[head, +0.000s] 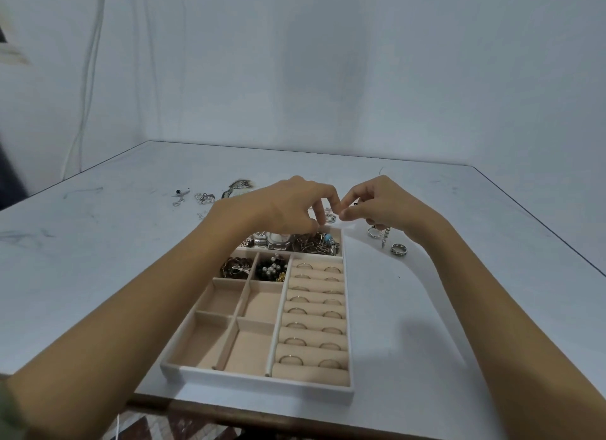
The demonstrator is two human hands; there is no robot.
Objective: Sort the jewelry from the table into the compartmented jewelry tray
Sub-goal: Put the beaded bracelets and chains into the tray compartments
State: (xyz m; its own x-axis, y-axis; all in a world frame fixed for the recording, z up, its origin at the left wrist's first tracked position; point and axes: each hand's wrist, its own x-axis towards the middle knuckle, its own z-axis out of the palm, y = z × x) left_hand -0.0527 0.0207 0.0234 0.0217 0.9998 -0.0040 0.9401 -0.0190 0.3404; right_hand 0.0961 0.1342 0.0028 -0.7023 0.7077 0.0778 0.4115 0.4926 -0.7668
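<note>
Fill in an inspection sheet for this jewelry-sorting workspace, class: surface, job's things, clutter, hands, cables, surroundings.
Surface: pale table, scuffed with dark marks.
Job's things: jewelry tray near the front edge; ring rolls hold rings, far compartments filled, four near ones empty. Loose ring right of tray; loose jewelry at far left.
Clutter: nothing seen.
Hands: left hand and right hand meet fingertip to fingertip above the tray's far end; what they pinch cannot be told.
Cables: white cords hang against the wall.
Surroundings: plain pale wall.
</note>
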